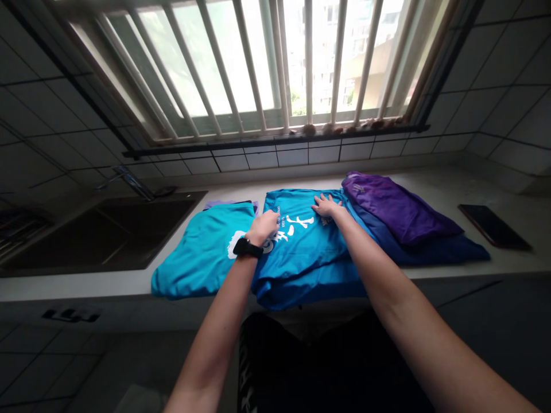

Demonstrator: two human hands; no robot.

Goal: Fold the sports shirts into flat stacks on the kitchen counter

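Observation:
A bright blue T-shirt (310,244) with white printed characters lies spread on the counter in front of me, its lower edge hanging over the front. My left hand (263,226), a black watch on its wrist, is closed at the shirt's left side, fingers curled on the fabric. Flat on the upper right of the same shirt rests my right hand (328,206), fingers spread. To the left is a folded teal T-shirt (200,246) with a white print, some lilac cloth showing behind it. A folded purple shirt (396,209) lies over dark blue cloth (447,250) at the right.
The white counter (116,287) runs beneath a barred window (275,69). A dark sink (129,229) with a faucet (133,182) is at the left. A dark phone (495,226) lies near the right end. Small round objects (309,130) line the window sill.

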